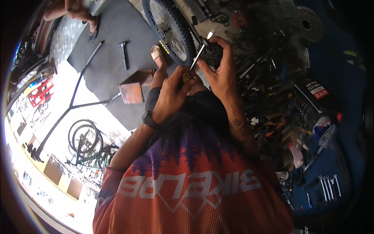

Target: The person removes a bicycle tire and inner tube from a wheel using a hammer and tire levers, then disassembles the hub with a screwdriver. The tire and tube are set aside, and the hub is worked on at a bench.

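My left hand [173,91] is closed around the yellowish handle of a screwdriver [198,54], in front of my lap. Its bright metal shaft slants up to the right and ends in a wide, flat tip. Beside the shaft is my right hand [223,76], thumb and forefinger spread apart. The thumb tip lies by the middle of the shaft and the forefinger by the flat tip; both seem to touch it. Just beyond the hands stands a bicycle wheel [177,35] with a black knobbly tyre, dark parts close to its right side.
Many jumbled tools lie to the right, with a black jug [311,91], a clear bottle [327,134] and several wrenches [329,187]. A wooden box [132,91], a hammer [124,54] and a stand [72,105] are left. Another person's leg [83,15] shows at upper left.
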### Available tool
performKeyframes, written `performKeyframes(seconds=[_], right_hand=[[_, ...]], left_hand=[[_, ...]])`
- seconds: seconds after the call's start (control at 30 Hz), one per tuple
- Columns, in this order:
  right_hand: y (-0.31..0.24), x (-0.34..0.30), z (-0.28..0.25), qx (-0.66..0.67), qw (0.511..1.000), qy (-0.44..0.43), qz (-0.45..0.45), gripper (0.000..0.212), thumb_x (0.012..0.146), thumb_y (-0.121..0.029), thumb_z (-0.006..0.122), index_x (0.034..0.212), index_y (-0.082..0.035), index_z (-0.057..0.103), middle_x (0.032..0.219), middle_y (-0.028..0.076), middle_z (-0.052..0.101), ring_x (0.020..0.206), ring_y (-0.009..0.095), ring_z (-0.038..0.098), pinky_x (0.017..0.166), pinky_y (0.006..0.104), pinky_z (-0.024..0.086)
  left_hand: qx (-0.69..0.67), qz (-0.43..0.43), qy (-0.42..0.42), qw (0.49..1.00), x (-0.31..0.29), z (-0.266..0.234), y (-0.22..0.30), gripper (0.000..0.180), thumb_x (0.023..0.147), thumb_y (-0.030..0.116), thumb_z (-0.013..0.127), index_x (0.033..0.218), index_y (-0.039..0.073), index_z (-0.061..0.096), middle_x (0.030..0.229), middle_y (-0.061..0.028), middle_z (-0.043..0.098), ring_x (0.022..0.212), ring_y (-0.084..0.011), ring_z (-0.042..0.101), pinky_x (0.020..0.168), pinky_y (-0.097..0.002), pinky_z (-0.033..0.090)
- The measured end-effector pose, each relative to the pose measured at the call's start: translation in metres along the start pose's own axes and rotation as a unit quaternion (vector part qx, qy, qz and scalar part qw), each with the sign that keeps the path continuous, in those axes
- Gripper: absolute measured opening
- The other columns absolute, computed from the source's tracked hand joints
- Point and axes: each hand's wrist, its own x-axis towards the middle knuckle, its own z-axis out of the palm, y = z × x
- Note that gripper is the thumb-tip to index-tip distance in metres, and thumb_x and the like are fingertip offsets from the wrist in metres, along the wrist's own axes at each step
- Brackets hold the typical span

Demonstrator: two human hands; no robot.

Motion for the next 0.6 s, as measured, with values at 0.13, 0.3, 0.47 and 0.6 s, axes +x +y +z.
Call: performKeyframes(seconds=[0.13,0.3,0.47,0.6], right_hand=[[-0.014,-0.003,-0.014,0.089,0.99,0.087,0.07,0.065,0.091,-0.003,0.086,0.146,-0.001,0.051,0.14,0.015,0.06,0.124,0.026,0.064,0.109,0.0411,0.053],[-0.034,-0.013,-0.062,0.148,0.976,0.127,0.098,0.08,0.089,0.007,0.084,0.155,-0.004,0.039,0.145,0.013,0.052,0.125,0.02,0.062,0.104,0.0349,0.058],[-0.03,-0.012,-0.082,0.201,0.962,0.144,0.115,0.067,0.098,0.008,0.07,0.157,-0.005,0.041,0.139,0.022,0.068,0.128,0.026,0.069,0.113,0.0367,0.052],[-0.027,-0.01,-0.083,0.298,0.928,0.174,0.14,0.056,0.102,0.002,0.068,0.153,-0.002,0.046,0.131,0.021,0.074,0.126,0.027,0.071,0.11,0.0361,0.055]], left_hand=[[0.058,0.029,0.025,0.998,0.03,-0.008,0.003,0.028,0.1,0.003,0.069,0.128,0.002,0.063,0.105,-0.0184,0.078,0.097,-0.0364,0.078,0.083,-0.0438,0.058],[0.319,0.1,-0.015,0.943,0.054,-0.046,0.031,0.043,0.092,0.002,0.068,0.135,0.008,0.068,0.101,-0.0213,0.075,0.093,-0.0418,0.075,0.076,-0.0519,0.059],[0.478,0.118,-0.107,0.864,0.065,-0.069,0.082,0.059,0.086,-0.002,0.067,0.143,0.012,0.07,0.086,-0.0208,0.073,0.078,-0.0401,0.076,0.07,-0.0489,0.061],[0.509,0.094,-0.127,0.846,0.067,-0.078,0.116,0.051,0.086,0.001,0.068,0.137,0.008,0.073,0.086,-0.0213,0.075,0.08,-0.0416,0.077,0.072,-0.0491,0.062]])
